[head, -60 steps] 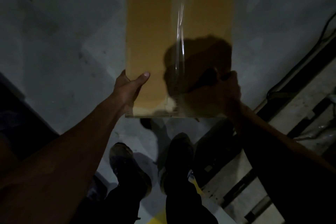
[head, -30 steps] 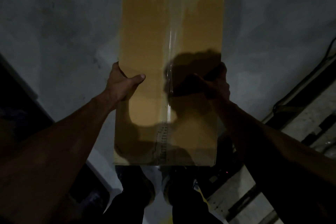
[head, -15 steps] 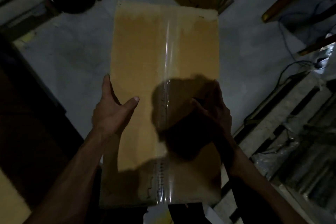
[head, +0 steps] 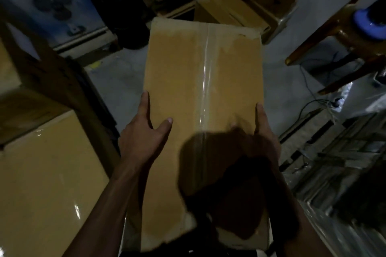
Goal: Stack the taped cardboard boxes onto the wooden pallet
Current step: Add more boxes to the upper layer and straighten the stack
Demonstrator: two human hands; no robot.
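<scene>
I hold a long brown cardboard box (head: 188,81) lengthwise in front of me, with clear tape running down its top seam. My left hand (head: 144,133) grips its left edge, thumb on the top face and fingers along the side. On the right edge my right hand (head: 263,137) grips the box, partly lost in a dark shadow that covers the near half of the box. The wooden pallet (head: 307,120) lies low on the right, beside the box; its slats are dim and partly covered by crumpled plastic film.
A large taped box (head: 41,173) stands close on my left. Open cardboard boxes (head: 240,6) lie on the floor beyond the held box. Wooden furniture legs (head: 325,37) and a blue roll (head: 367,25) are at the right rear. Cables (head: 309,102) trail across the grey floor.
My view has lifted from the floor and my feet toward the room. The box has come closer and both hands have shifted along its side edges.
</scene>
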